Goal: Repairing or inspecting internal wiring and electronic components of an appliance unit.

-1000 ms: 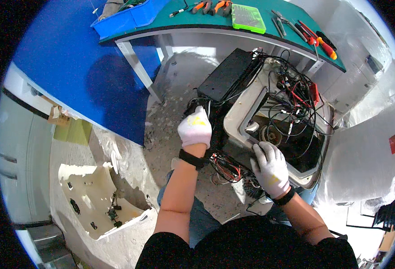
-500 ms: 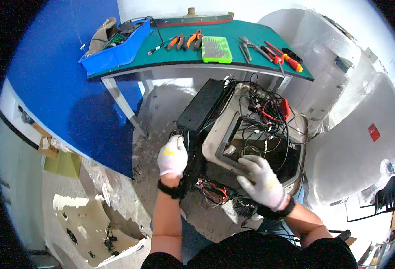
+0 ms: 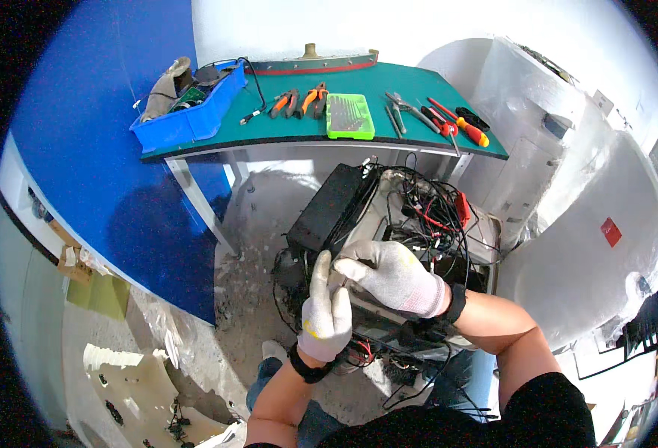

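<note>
Over the near end of a black rectangular box (image 3: 327, 207), my two white-gloved hands meet. My right hand (image 3: 398, 278) is closed, thumb and fingers pinched together at the left hand's fingertips. Fingers raised and drawn in, my left hand (image 3: 327, 317) closes around the same spot. Whatever lies between them is too small or hidden to make out. To the right of the box, an opened beige housing (image 3: 484, 250) holds a tangle of black cables (image 3: 437, 213), with red wires among them. My right hand and wrist cover part of its opening.
A green-topped table (image 3: 284, 138) stands beyond, bearing a blue bin (image 3: 187, 127) of parts, orange-handled pliers (image 3: 314, 99), a green bit case (image 3: 350, 117) and a red-yellow screwdriver (image 3: 472, 132). A broken beige shell (image 3: 131, 396) lies on the floor at left. Plastic-wrapped items (image 3: 583, 246) stand right.
My left hand has come off the box's side and moved right; my right hand has moved left and up from the housing. They now meet. The view has tilted up a little.
</note>
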Available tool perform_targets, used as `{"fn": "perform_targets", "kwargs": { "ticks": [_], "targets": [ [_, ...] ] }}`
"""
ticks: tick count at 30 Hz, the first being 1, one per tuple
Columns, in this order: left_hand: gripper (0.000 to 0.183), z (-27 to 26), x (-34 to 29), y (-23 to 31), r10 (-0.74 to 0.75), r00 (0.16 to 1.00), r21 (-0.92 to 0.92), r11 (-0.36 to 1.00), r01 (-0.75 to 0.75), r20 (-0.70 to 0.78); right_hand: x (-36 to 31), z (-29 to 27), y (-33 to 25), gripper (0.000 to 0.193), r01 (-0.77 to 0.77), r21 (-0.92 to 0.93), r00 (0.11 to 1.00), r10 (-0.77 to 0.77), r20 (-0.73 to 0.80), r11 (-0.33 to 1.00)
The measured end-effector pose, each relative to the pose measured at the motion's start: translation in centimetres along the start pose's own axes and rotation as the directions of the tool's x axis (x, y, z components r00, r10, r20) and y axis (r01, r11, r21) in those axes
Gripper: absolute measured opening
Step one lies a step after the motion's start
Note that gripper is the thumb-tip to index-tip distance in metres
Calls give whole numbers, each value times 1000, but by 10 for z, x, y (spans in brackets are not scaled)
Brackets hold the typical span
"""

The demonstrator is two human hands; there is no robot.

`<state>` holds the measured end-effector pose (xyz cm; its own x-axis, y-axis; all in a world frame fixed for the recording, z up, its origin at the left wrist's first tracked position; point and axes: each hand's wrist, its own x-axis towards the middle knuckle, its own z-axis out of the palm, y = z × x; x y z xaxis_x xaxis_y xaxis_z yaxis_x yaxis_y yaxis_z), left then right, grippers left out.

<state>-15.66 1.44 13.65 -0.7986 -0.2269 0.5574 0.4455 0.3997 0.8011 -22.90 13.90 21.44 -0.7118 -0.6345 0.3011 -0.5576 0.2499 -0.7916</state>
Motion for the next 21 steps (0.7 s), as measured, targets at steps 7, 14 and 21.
{"fn": "perform_targets", "kwargs": {
  "ticks": [7,14,21],
  "targets": [
    [58,-13,17,-37,-220,922,-320,940,113,-320,92,-105,32,26,101,297,682,151,-715,950],
    [49,-13,19,-51,-236,938,-129,969,209,-254,194,-136,177,31,-203,9,716,155,-680,979],
    [45,-20,24,-77,-312,893,-188,946,262,-324,208,-129,164,46,-405,-627,844,9,-536,666]
  ]
}}
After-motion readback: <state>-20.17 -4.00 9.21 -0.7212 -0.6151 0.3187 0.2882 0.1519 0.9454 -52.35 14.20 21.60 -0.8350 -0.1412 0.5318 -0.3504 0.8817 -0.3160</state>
